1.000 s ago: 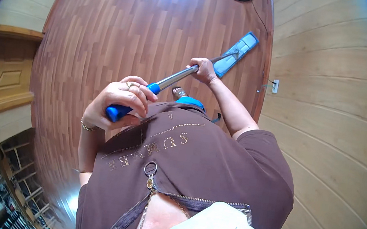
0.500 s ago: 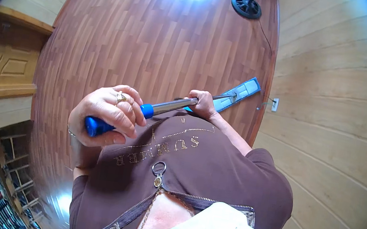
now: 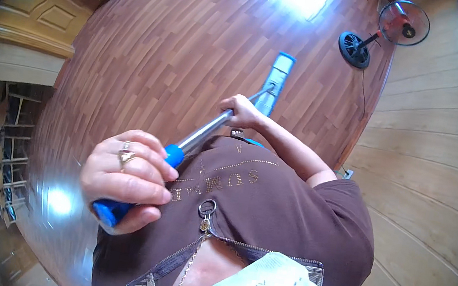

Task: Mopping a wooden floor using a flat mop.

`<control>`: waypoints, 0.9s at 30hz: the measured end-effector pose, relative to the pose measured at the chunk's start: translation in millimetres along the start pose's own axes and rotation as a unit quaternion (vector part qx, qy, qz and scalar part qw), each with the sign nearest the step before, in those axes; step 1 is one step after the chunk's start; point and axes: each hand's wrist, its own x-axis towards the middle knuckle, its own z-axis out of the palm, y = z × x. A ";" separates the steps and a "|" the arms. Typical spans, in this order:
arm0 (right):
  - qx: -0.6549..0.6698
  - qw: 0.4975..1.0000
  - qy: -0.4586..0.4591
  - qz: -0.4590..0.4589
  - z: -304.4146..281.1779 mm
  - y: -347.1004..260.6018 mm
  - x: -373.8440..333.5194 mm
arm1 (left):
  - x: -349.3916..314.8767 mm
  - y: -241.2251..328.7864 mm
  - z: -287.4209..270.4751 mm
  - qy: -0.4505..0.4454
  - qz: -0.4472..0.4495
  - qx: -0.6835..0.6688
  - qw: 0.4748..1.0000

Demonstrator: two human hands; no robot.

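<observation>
A flat mop with a silver pole (image 3: 204, 132) slants across the view in front of my brown shirt. My left hand (image 3: 127, 178), with rings on it, is wrapped round the blue grip at the pole's upper end. Farther down, my right hand (image 3: 242, 111) grasps the metal pole, its arm reaching across from the right. Beyond it, the light blue rectangular mop head (image 3: 280, 68) lies on the wood-patterned floor (image 3: 195, 50), pointing away from me. Part of one foot shows just below my right hand.
A standing fan (image 3: 354, 49) with a round black base is at the far right, its cord running along the floor by the plank wall (image 3: 424, 170). A wooden door (image 3: 43, 6) is at the upper left. Shelving with many items (image 3: 11, 147) stands at the left.
The mop head has swung left and away from the right wall, and now points more forward. My right hand has moved forward and slightly left; my left hand has come lower. The view has turned.
</observation>
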 end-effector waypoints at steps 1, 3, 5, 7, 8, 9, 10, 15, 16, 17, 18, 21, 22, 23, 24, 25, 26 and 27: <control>-0.002 0.999 -0.023 -0.028 3.6 -6.2 13.2 | -5.5 7.6 -0.6 0.019 -0.005 0.013 1.000; 0.017 0.996 -0.052 -0.071 13.1 -15.8 34.2 | -11.9 21.5 -1.3 0.044 -0.015 0.036 0.998; 0.037 0.990 -0.096 -0.098 24.3 -22.5 52.8 | -17.9 29.9 -0.6 0.043 -0.004 0.066 0.997; 0.054 0.985 -0.123 -0.112 34.7 -23.2 63.0 | -20.4 32.8 3.6 0.057 0.000 0.083 0.995; 0.073 0.983 -0.126 -0.116 39.4 -22.9 63.8 | -20.2 31.5 6.0 0.062 0.008 0.085 0.994; 0.104 0.978 -0.133 -0.119 48.1 -31.2 66.7 | -22.1 39.5 9.3 0.082 0.007 0.100 0.992; 0.134 0.974 -0.137 -0.120 54.5 -36.9 67.2 | -20.1 45.3 12.5 0.085 0.005 0.106 0.991; 0.081 0.968 -0.173 -0.161 -6.3 -72.6 52.4 | 9.6 24.4 43.3 0.194 0.022 0.100 0.976; 0.134 0.958 -0.164 -0.196 -32.5 -82.2 51.5 | 16.4 8.6 48.9 0.202 0.023 0.079 0.976; 0.178 0.963 -0.156 -0.125 -74.2 -110.6 38.0 | 18.9 -21.0 57.5 0.217 0.012 0.069 0.974; 0.141 0.965 -0.103 -0.197 -107.7 -152.2 32.1 | 24.8 -33.4 59.1 0.203 -0.033 0.066 0.976; 0.244 0.955 0.085 -0.147 -118.8 -253.5 -28.0 | 25.8 -87.0 81.7 0.203 -0.073 0.136 0.967; 0.166 0.956 0.105 -0.217 -128.1 -252.2 -40.4 | 31.9 -116.1 91.6 0.200 -0.041 0.168 0.964; 0.088 0.947 0.124 -0.285 -143.9 -252.0 -52.7 | 35.3 -148.7 109.4 0.182 -0.048 0.193 0.963; 0.017 0.925 0.140 -0.354 -159.1 -246.2 -59.9 | 37.7 -168.0 120.4 0.143 -0.101 0.150 0.973; -0.044 0.891 0.149 -0.426 -168.9 -241.0 -60.3 | 29.2 -194.6 136.6 0.153 -0.119 0.134 0.972; -0.106 0.849 0.164 -0.492 -170.0 -239.4 -61.5 | 19.3 -220.3 152.1 0.131 -0.139 0.178 0.965; -0.133 0.832 0.225 -0.489 -161.0 -242.9 -68.6 | 9.8 -249.1 173.2 0.117 -0.165 0.165 0.965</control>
